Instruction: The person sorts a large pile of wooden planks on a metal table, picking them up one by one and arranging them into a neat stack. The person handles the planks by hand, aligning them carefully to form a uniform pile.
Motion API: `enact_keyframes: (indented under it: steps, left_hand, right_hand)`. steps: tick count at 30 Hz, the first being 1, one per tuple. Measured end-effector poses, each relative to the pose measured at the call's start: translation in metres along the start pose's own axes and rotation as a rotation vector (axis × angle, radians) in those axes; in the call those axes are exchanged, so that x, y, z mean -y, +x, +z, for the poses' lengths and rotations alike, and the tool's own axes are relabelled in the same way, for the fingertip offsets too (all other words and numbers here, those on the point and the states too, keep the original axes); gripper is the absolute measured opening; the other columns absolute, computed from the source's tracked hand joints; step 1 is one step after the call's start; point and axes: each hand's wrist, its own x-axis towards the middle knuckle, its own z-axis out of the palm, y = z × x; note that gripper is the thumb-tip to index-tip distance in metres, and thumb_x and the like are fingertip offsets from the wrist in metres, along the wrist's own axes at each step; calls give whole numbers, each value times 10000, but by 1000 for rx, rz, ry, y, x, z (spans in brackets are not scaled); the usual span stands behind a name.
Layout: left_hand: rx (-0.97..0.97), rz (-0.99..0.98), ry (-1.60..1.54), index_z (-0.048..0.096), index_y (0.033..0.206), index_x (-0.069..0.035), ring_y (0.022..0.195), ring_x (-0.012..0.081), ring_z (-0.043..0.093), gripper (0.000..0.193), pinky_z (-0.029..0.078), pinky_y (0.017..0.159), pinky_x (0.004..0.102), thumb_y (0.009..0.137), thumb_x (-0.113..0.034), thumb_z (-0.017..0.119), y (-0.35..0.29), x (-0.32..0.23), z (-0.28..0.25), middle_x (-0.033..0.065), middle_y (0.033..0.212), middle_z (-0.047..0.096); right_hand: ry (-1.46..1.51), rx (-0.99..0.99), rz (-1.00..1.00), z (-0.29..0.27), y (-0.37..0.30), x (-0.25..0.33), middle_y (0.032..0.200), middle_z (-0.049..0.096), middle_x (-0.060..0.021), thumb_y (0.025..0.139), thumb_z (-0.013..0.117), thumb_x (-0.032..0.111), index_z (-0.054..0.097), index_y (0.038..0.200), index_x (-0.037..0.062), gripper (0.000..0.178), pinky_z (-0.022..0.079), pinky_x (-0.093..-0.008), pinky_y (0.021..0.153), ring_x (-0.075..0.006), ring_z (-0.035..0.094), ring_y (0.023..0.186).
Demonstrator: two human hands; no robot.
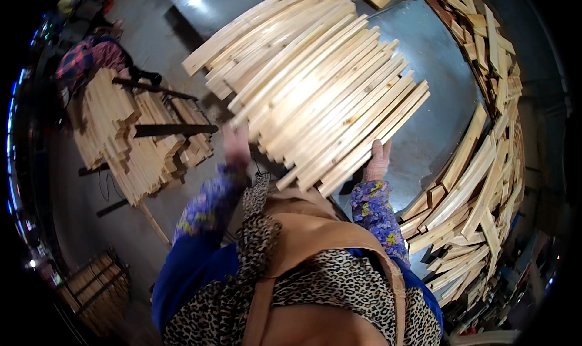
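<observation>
A broad row of pale wooden strips [315,91] lies side by side in front of me on a metal table, with their near ends uneven. My left hand [236,144] is at the left near corner of the row, against the strip ends; motion smears its fingers. At the right near side, my right hand [378,159] rests against the outermost strip, fingers stretched out and pointing away from me. Floral sleeves cover both forearms.
The grey metal tabletop [418,61] shows right of the row. Loose wooden pieces [485,188] pile up along the right. On the left stands a rack of stacked strips [130,140] with dark bars, a person in plaid [91,58] beside it. Another wood stack [97,285] is lower left.
</observation>
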Motion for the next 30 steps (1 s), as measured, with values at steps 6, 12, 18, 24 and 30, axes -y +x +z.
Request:
enact_keyframes:
  steps: [6,12,18,24,30]
  left_hand:
    - [504,-31,201,678,1307,6,1141,377,659,550,502,1021,501,1097,-496,596,-69,14,35,223,1239,700]
    - [655,49,-31,334,1713,40,1605,371,414,936,294,1335,448,1023,-467,712,70,-159,183,291,1723,435]
    - [1022,-272,-732,314,1734,21,1541,317,499,931,345,1313,431,939,-207,742,76,-130,216,211,1672,527]
    - [999,-86,-760,340,1727,13,1521,303,530,991,376,1297,415,906,-283,810,61,-239,194,184,1646,562]
    - [936,595,-675,557,1543,11,1316,176,612,727,525,1124,386,1005,-407,809,102,-397,193,115,1459,672]
  right_hand:
    - [236,76,242,-77,61,65,1392,730,-206,1092,640,566,579,1542,-1,726,666,-430,976,-316,776,1166]
    - [322,3,127,-64,98,60,1375,737,-193,1096,616,601,602,1504,-24,747,652,-463,991,-331,758,1201]
    - [673,24,504,-74,101,80,1588,593,-250,1086,578,639,497,1630,13,833,590,-520,1104,-415,651,1371]
    - [528,75,218,-85,105,152,1603,584,-223,934,647,850,452,1676,66,1096,604,-524,1120,-388,640,1402]
    - [587,309,-512,-130,160,276,1592,591,-181,1020,603,778,473,1661,87,952,601,-523,1112,-362,644,1381]
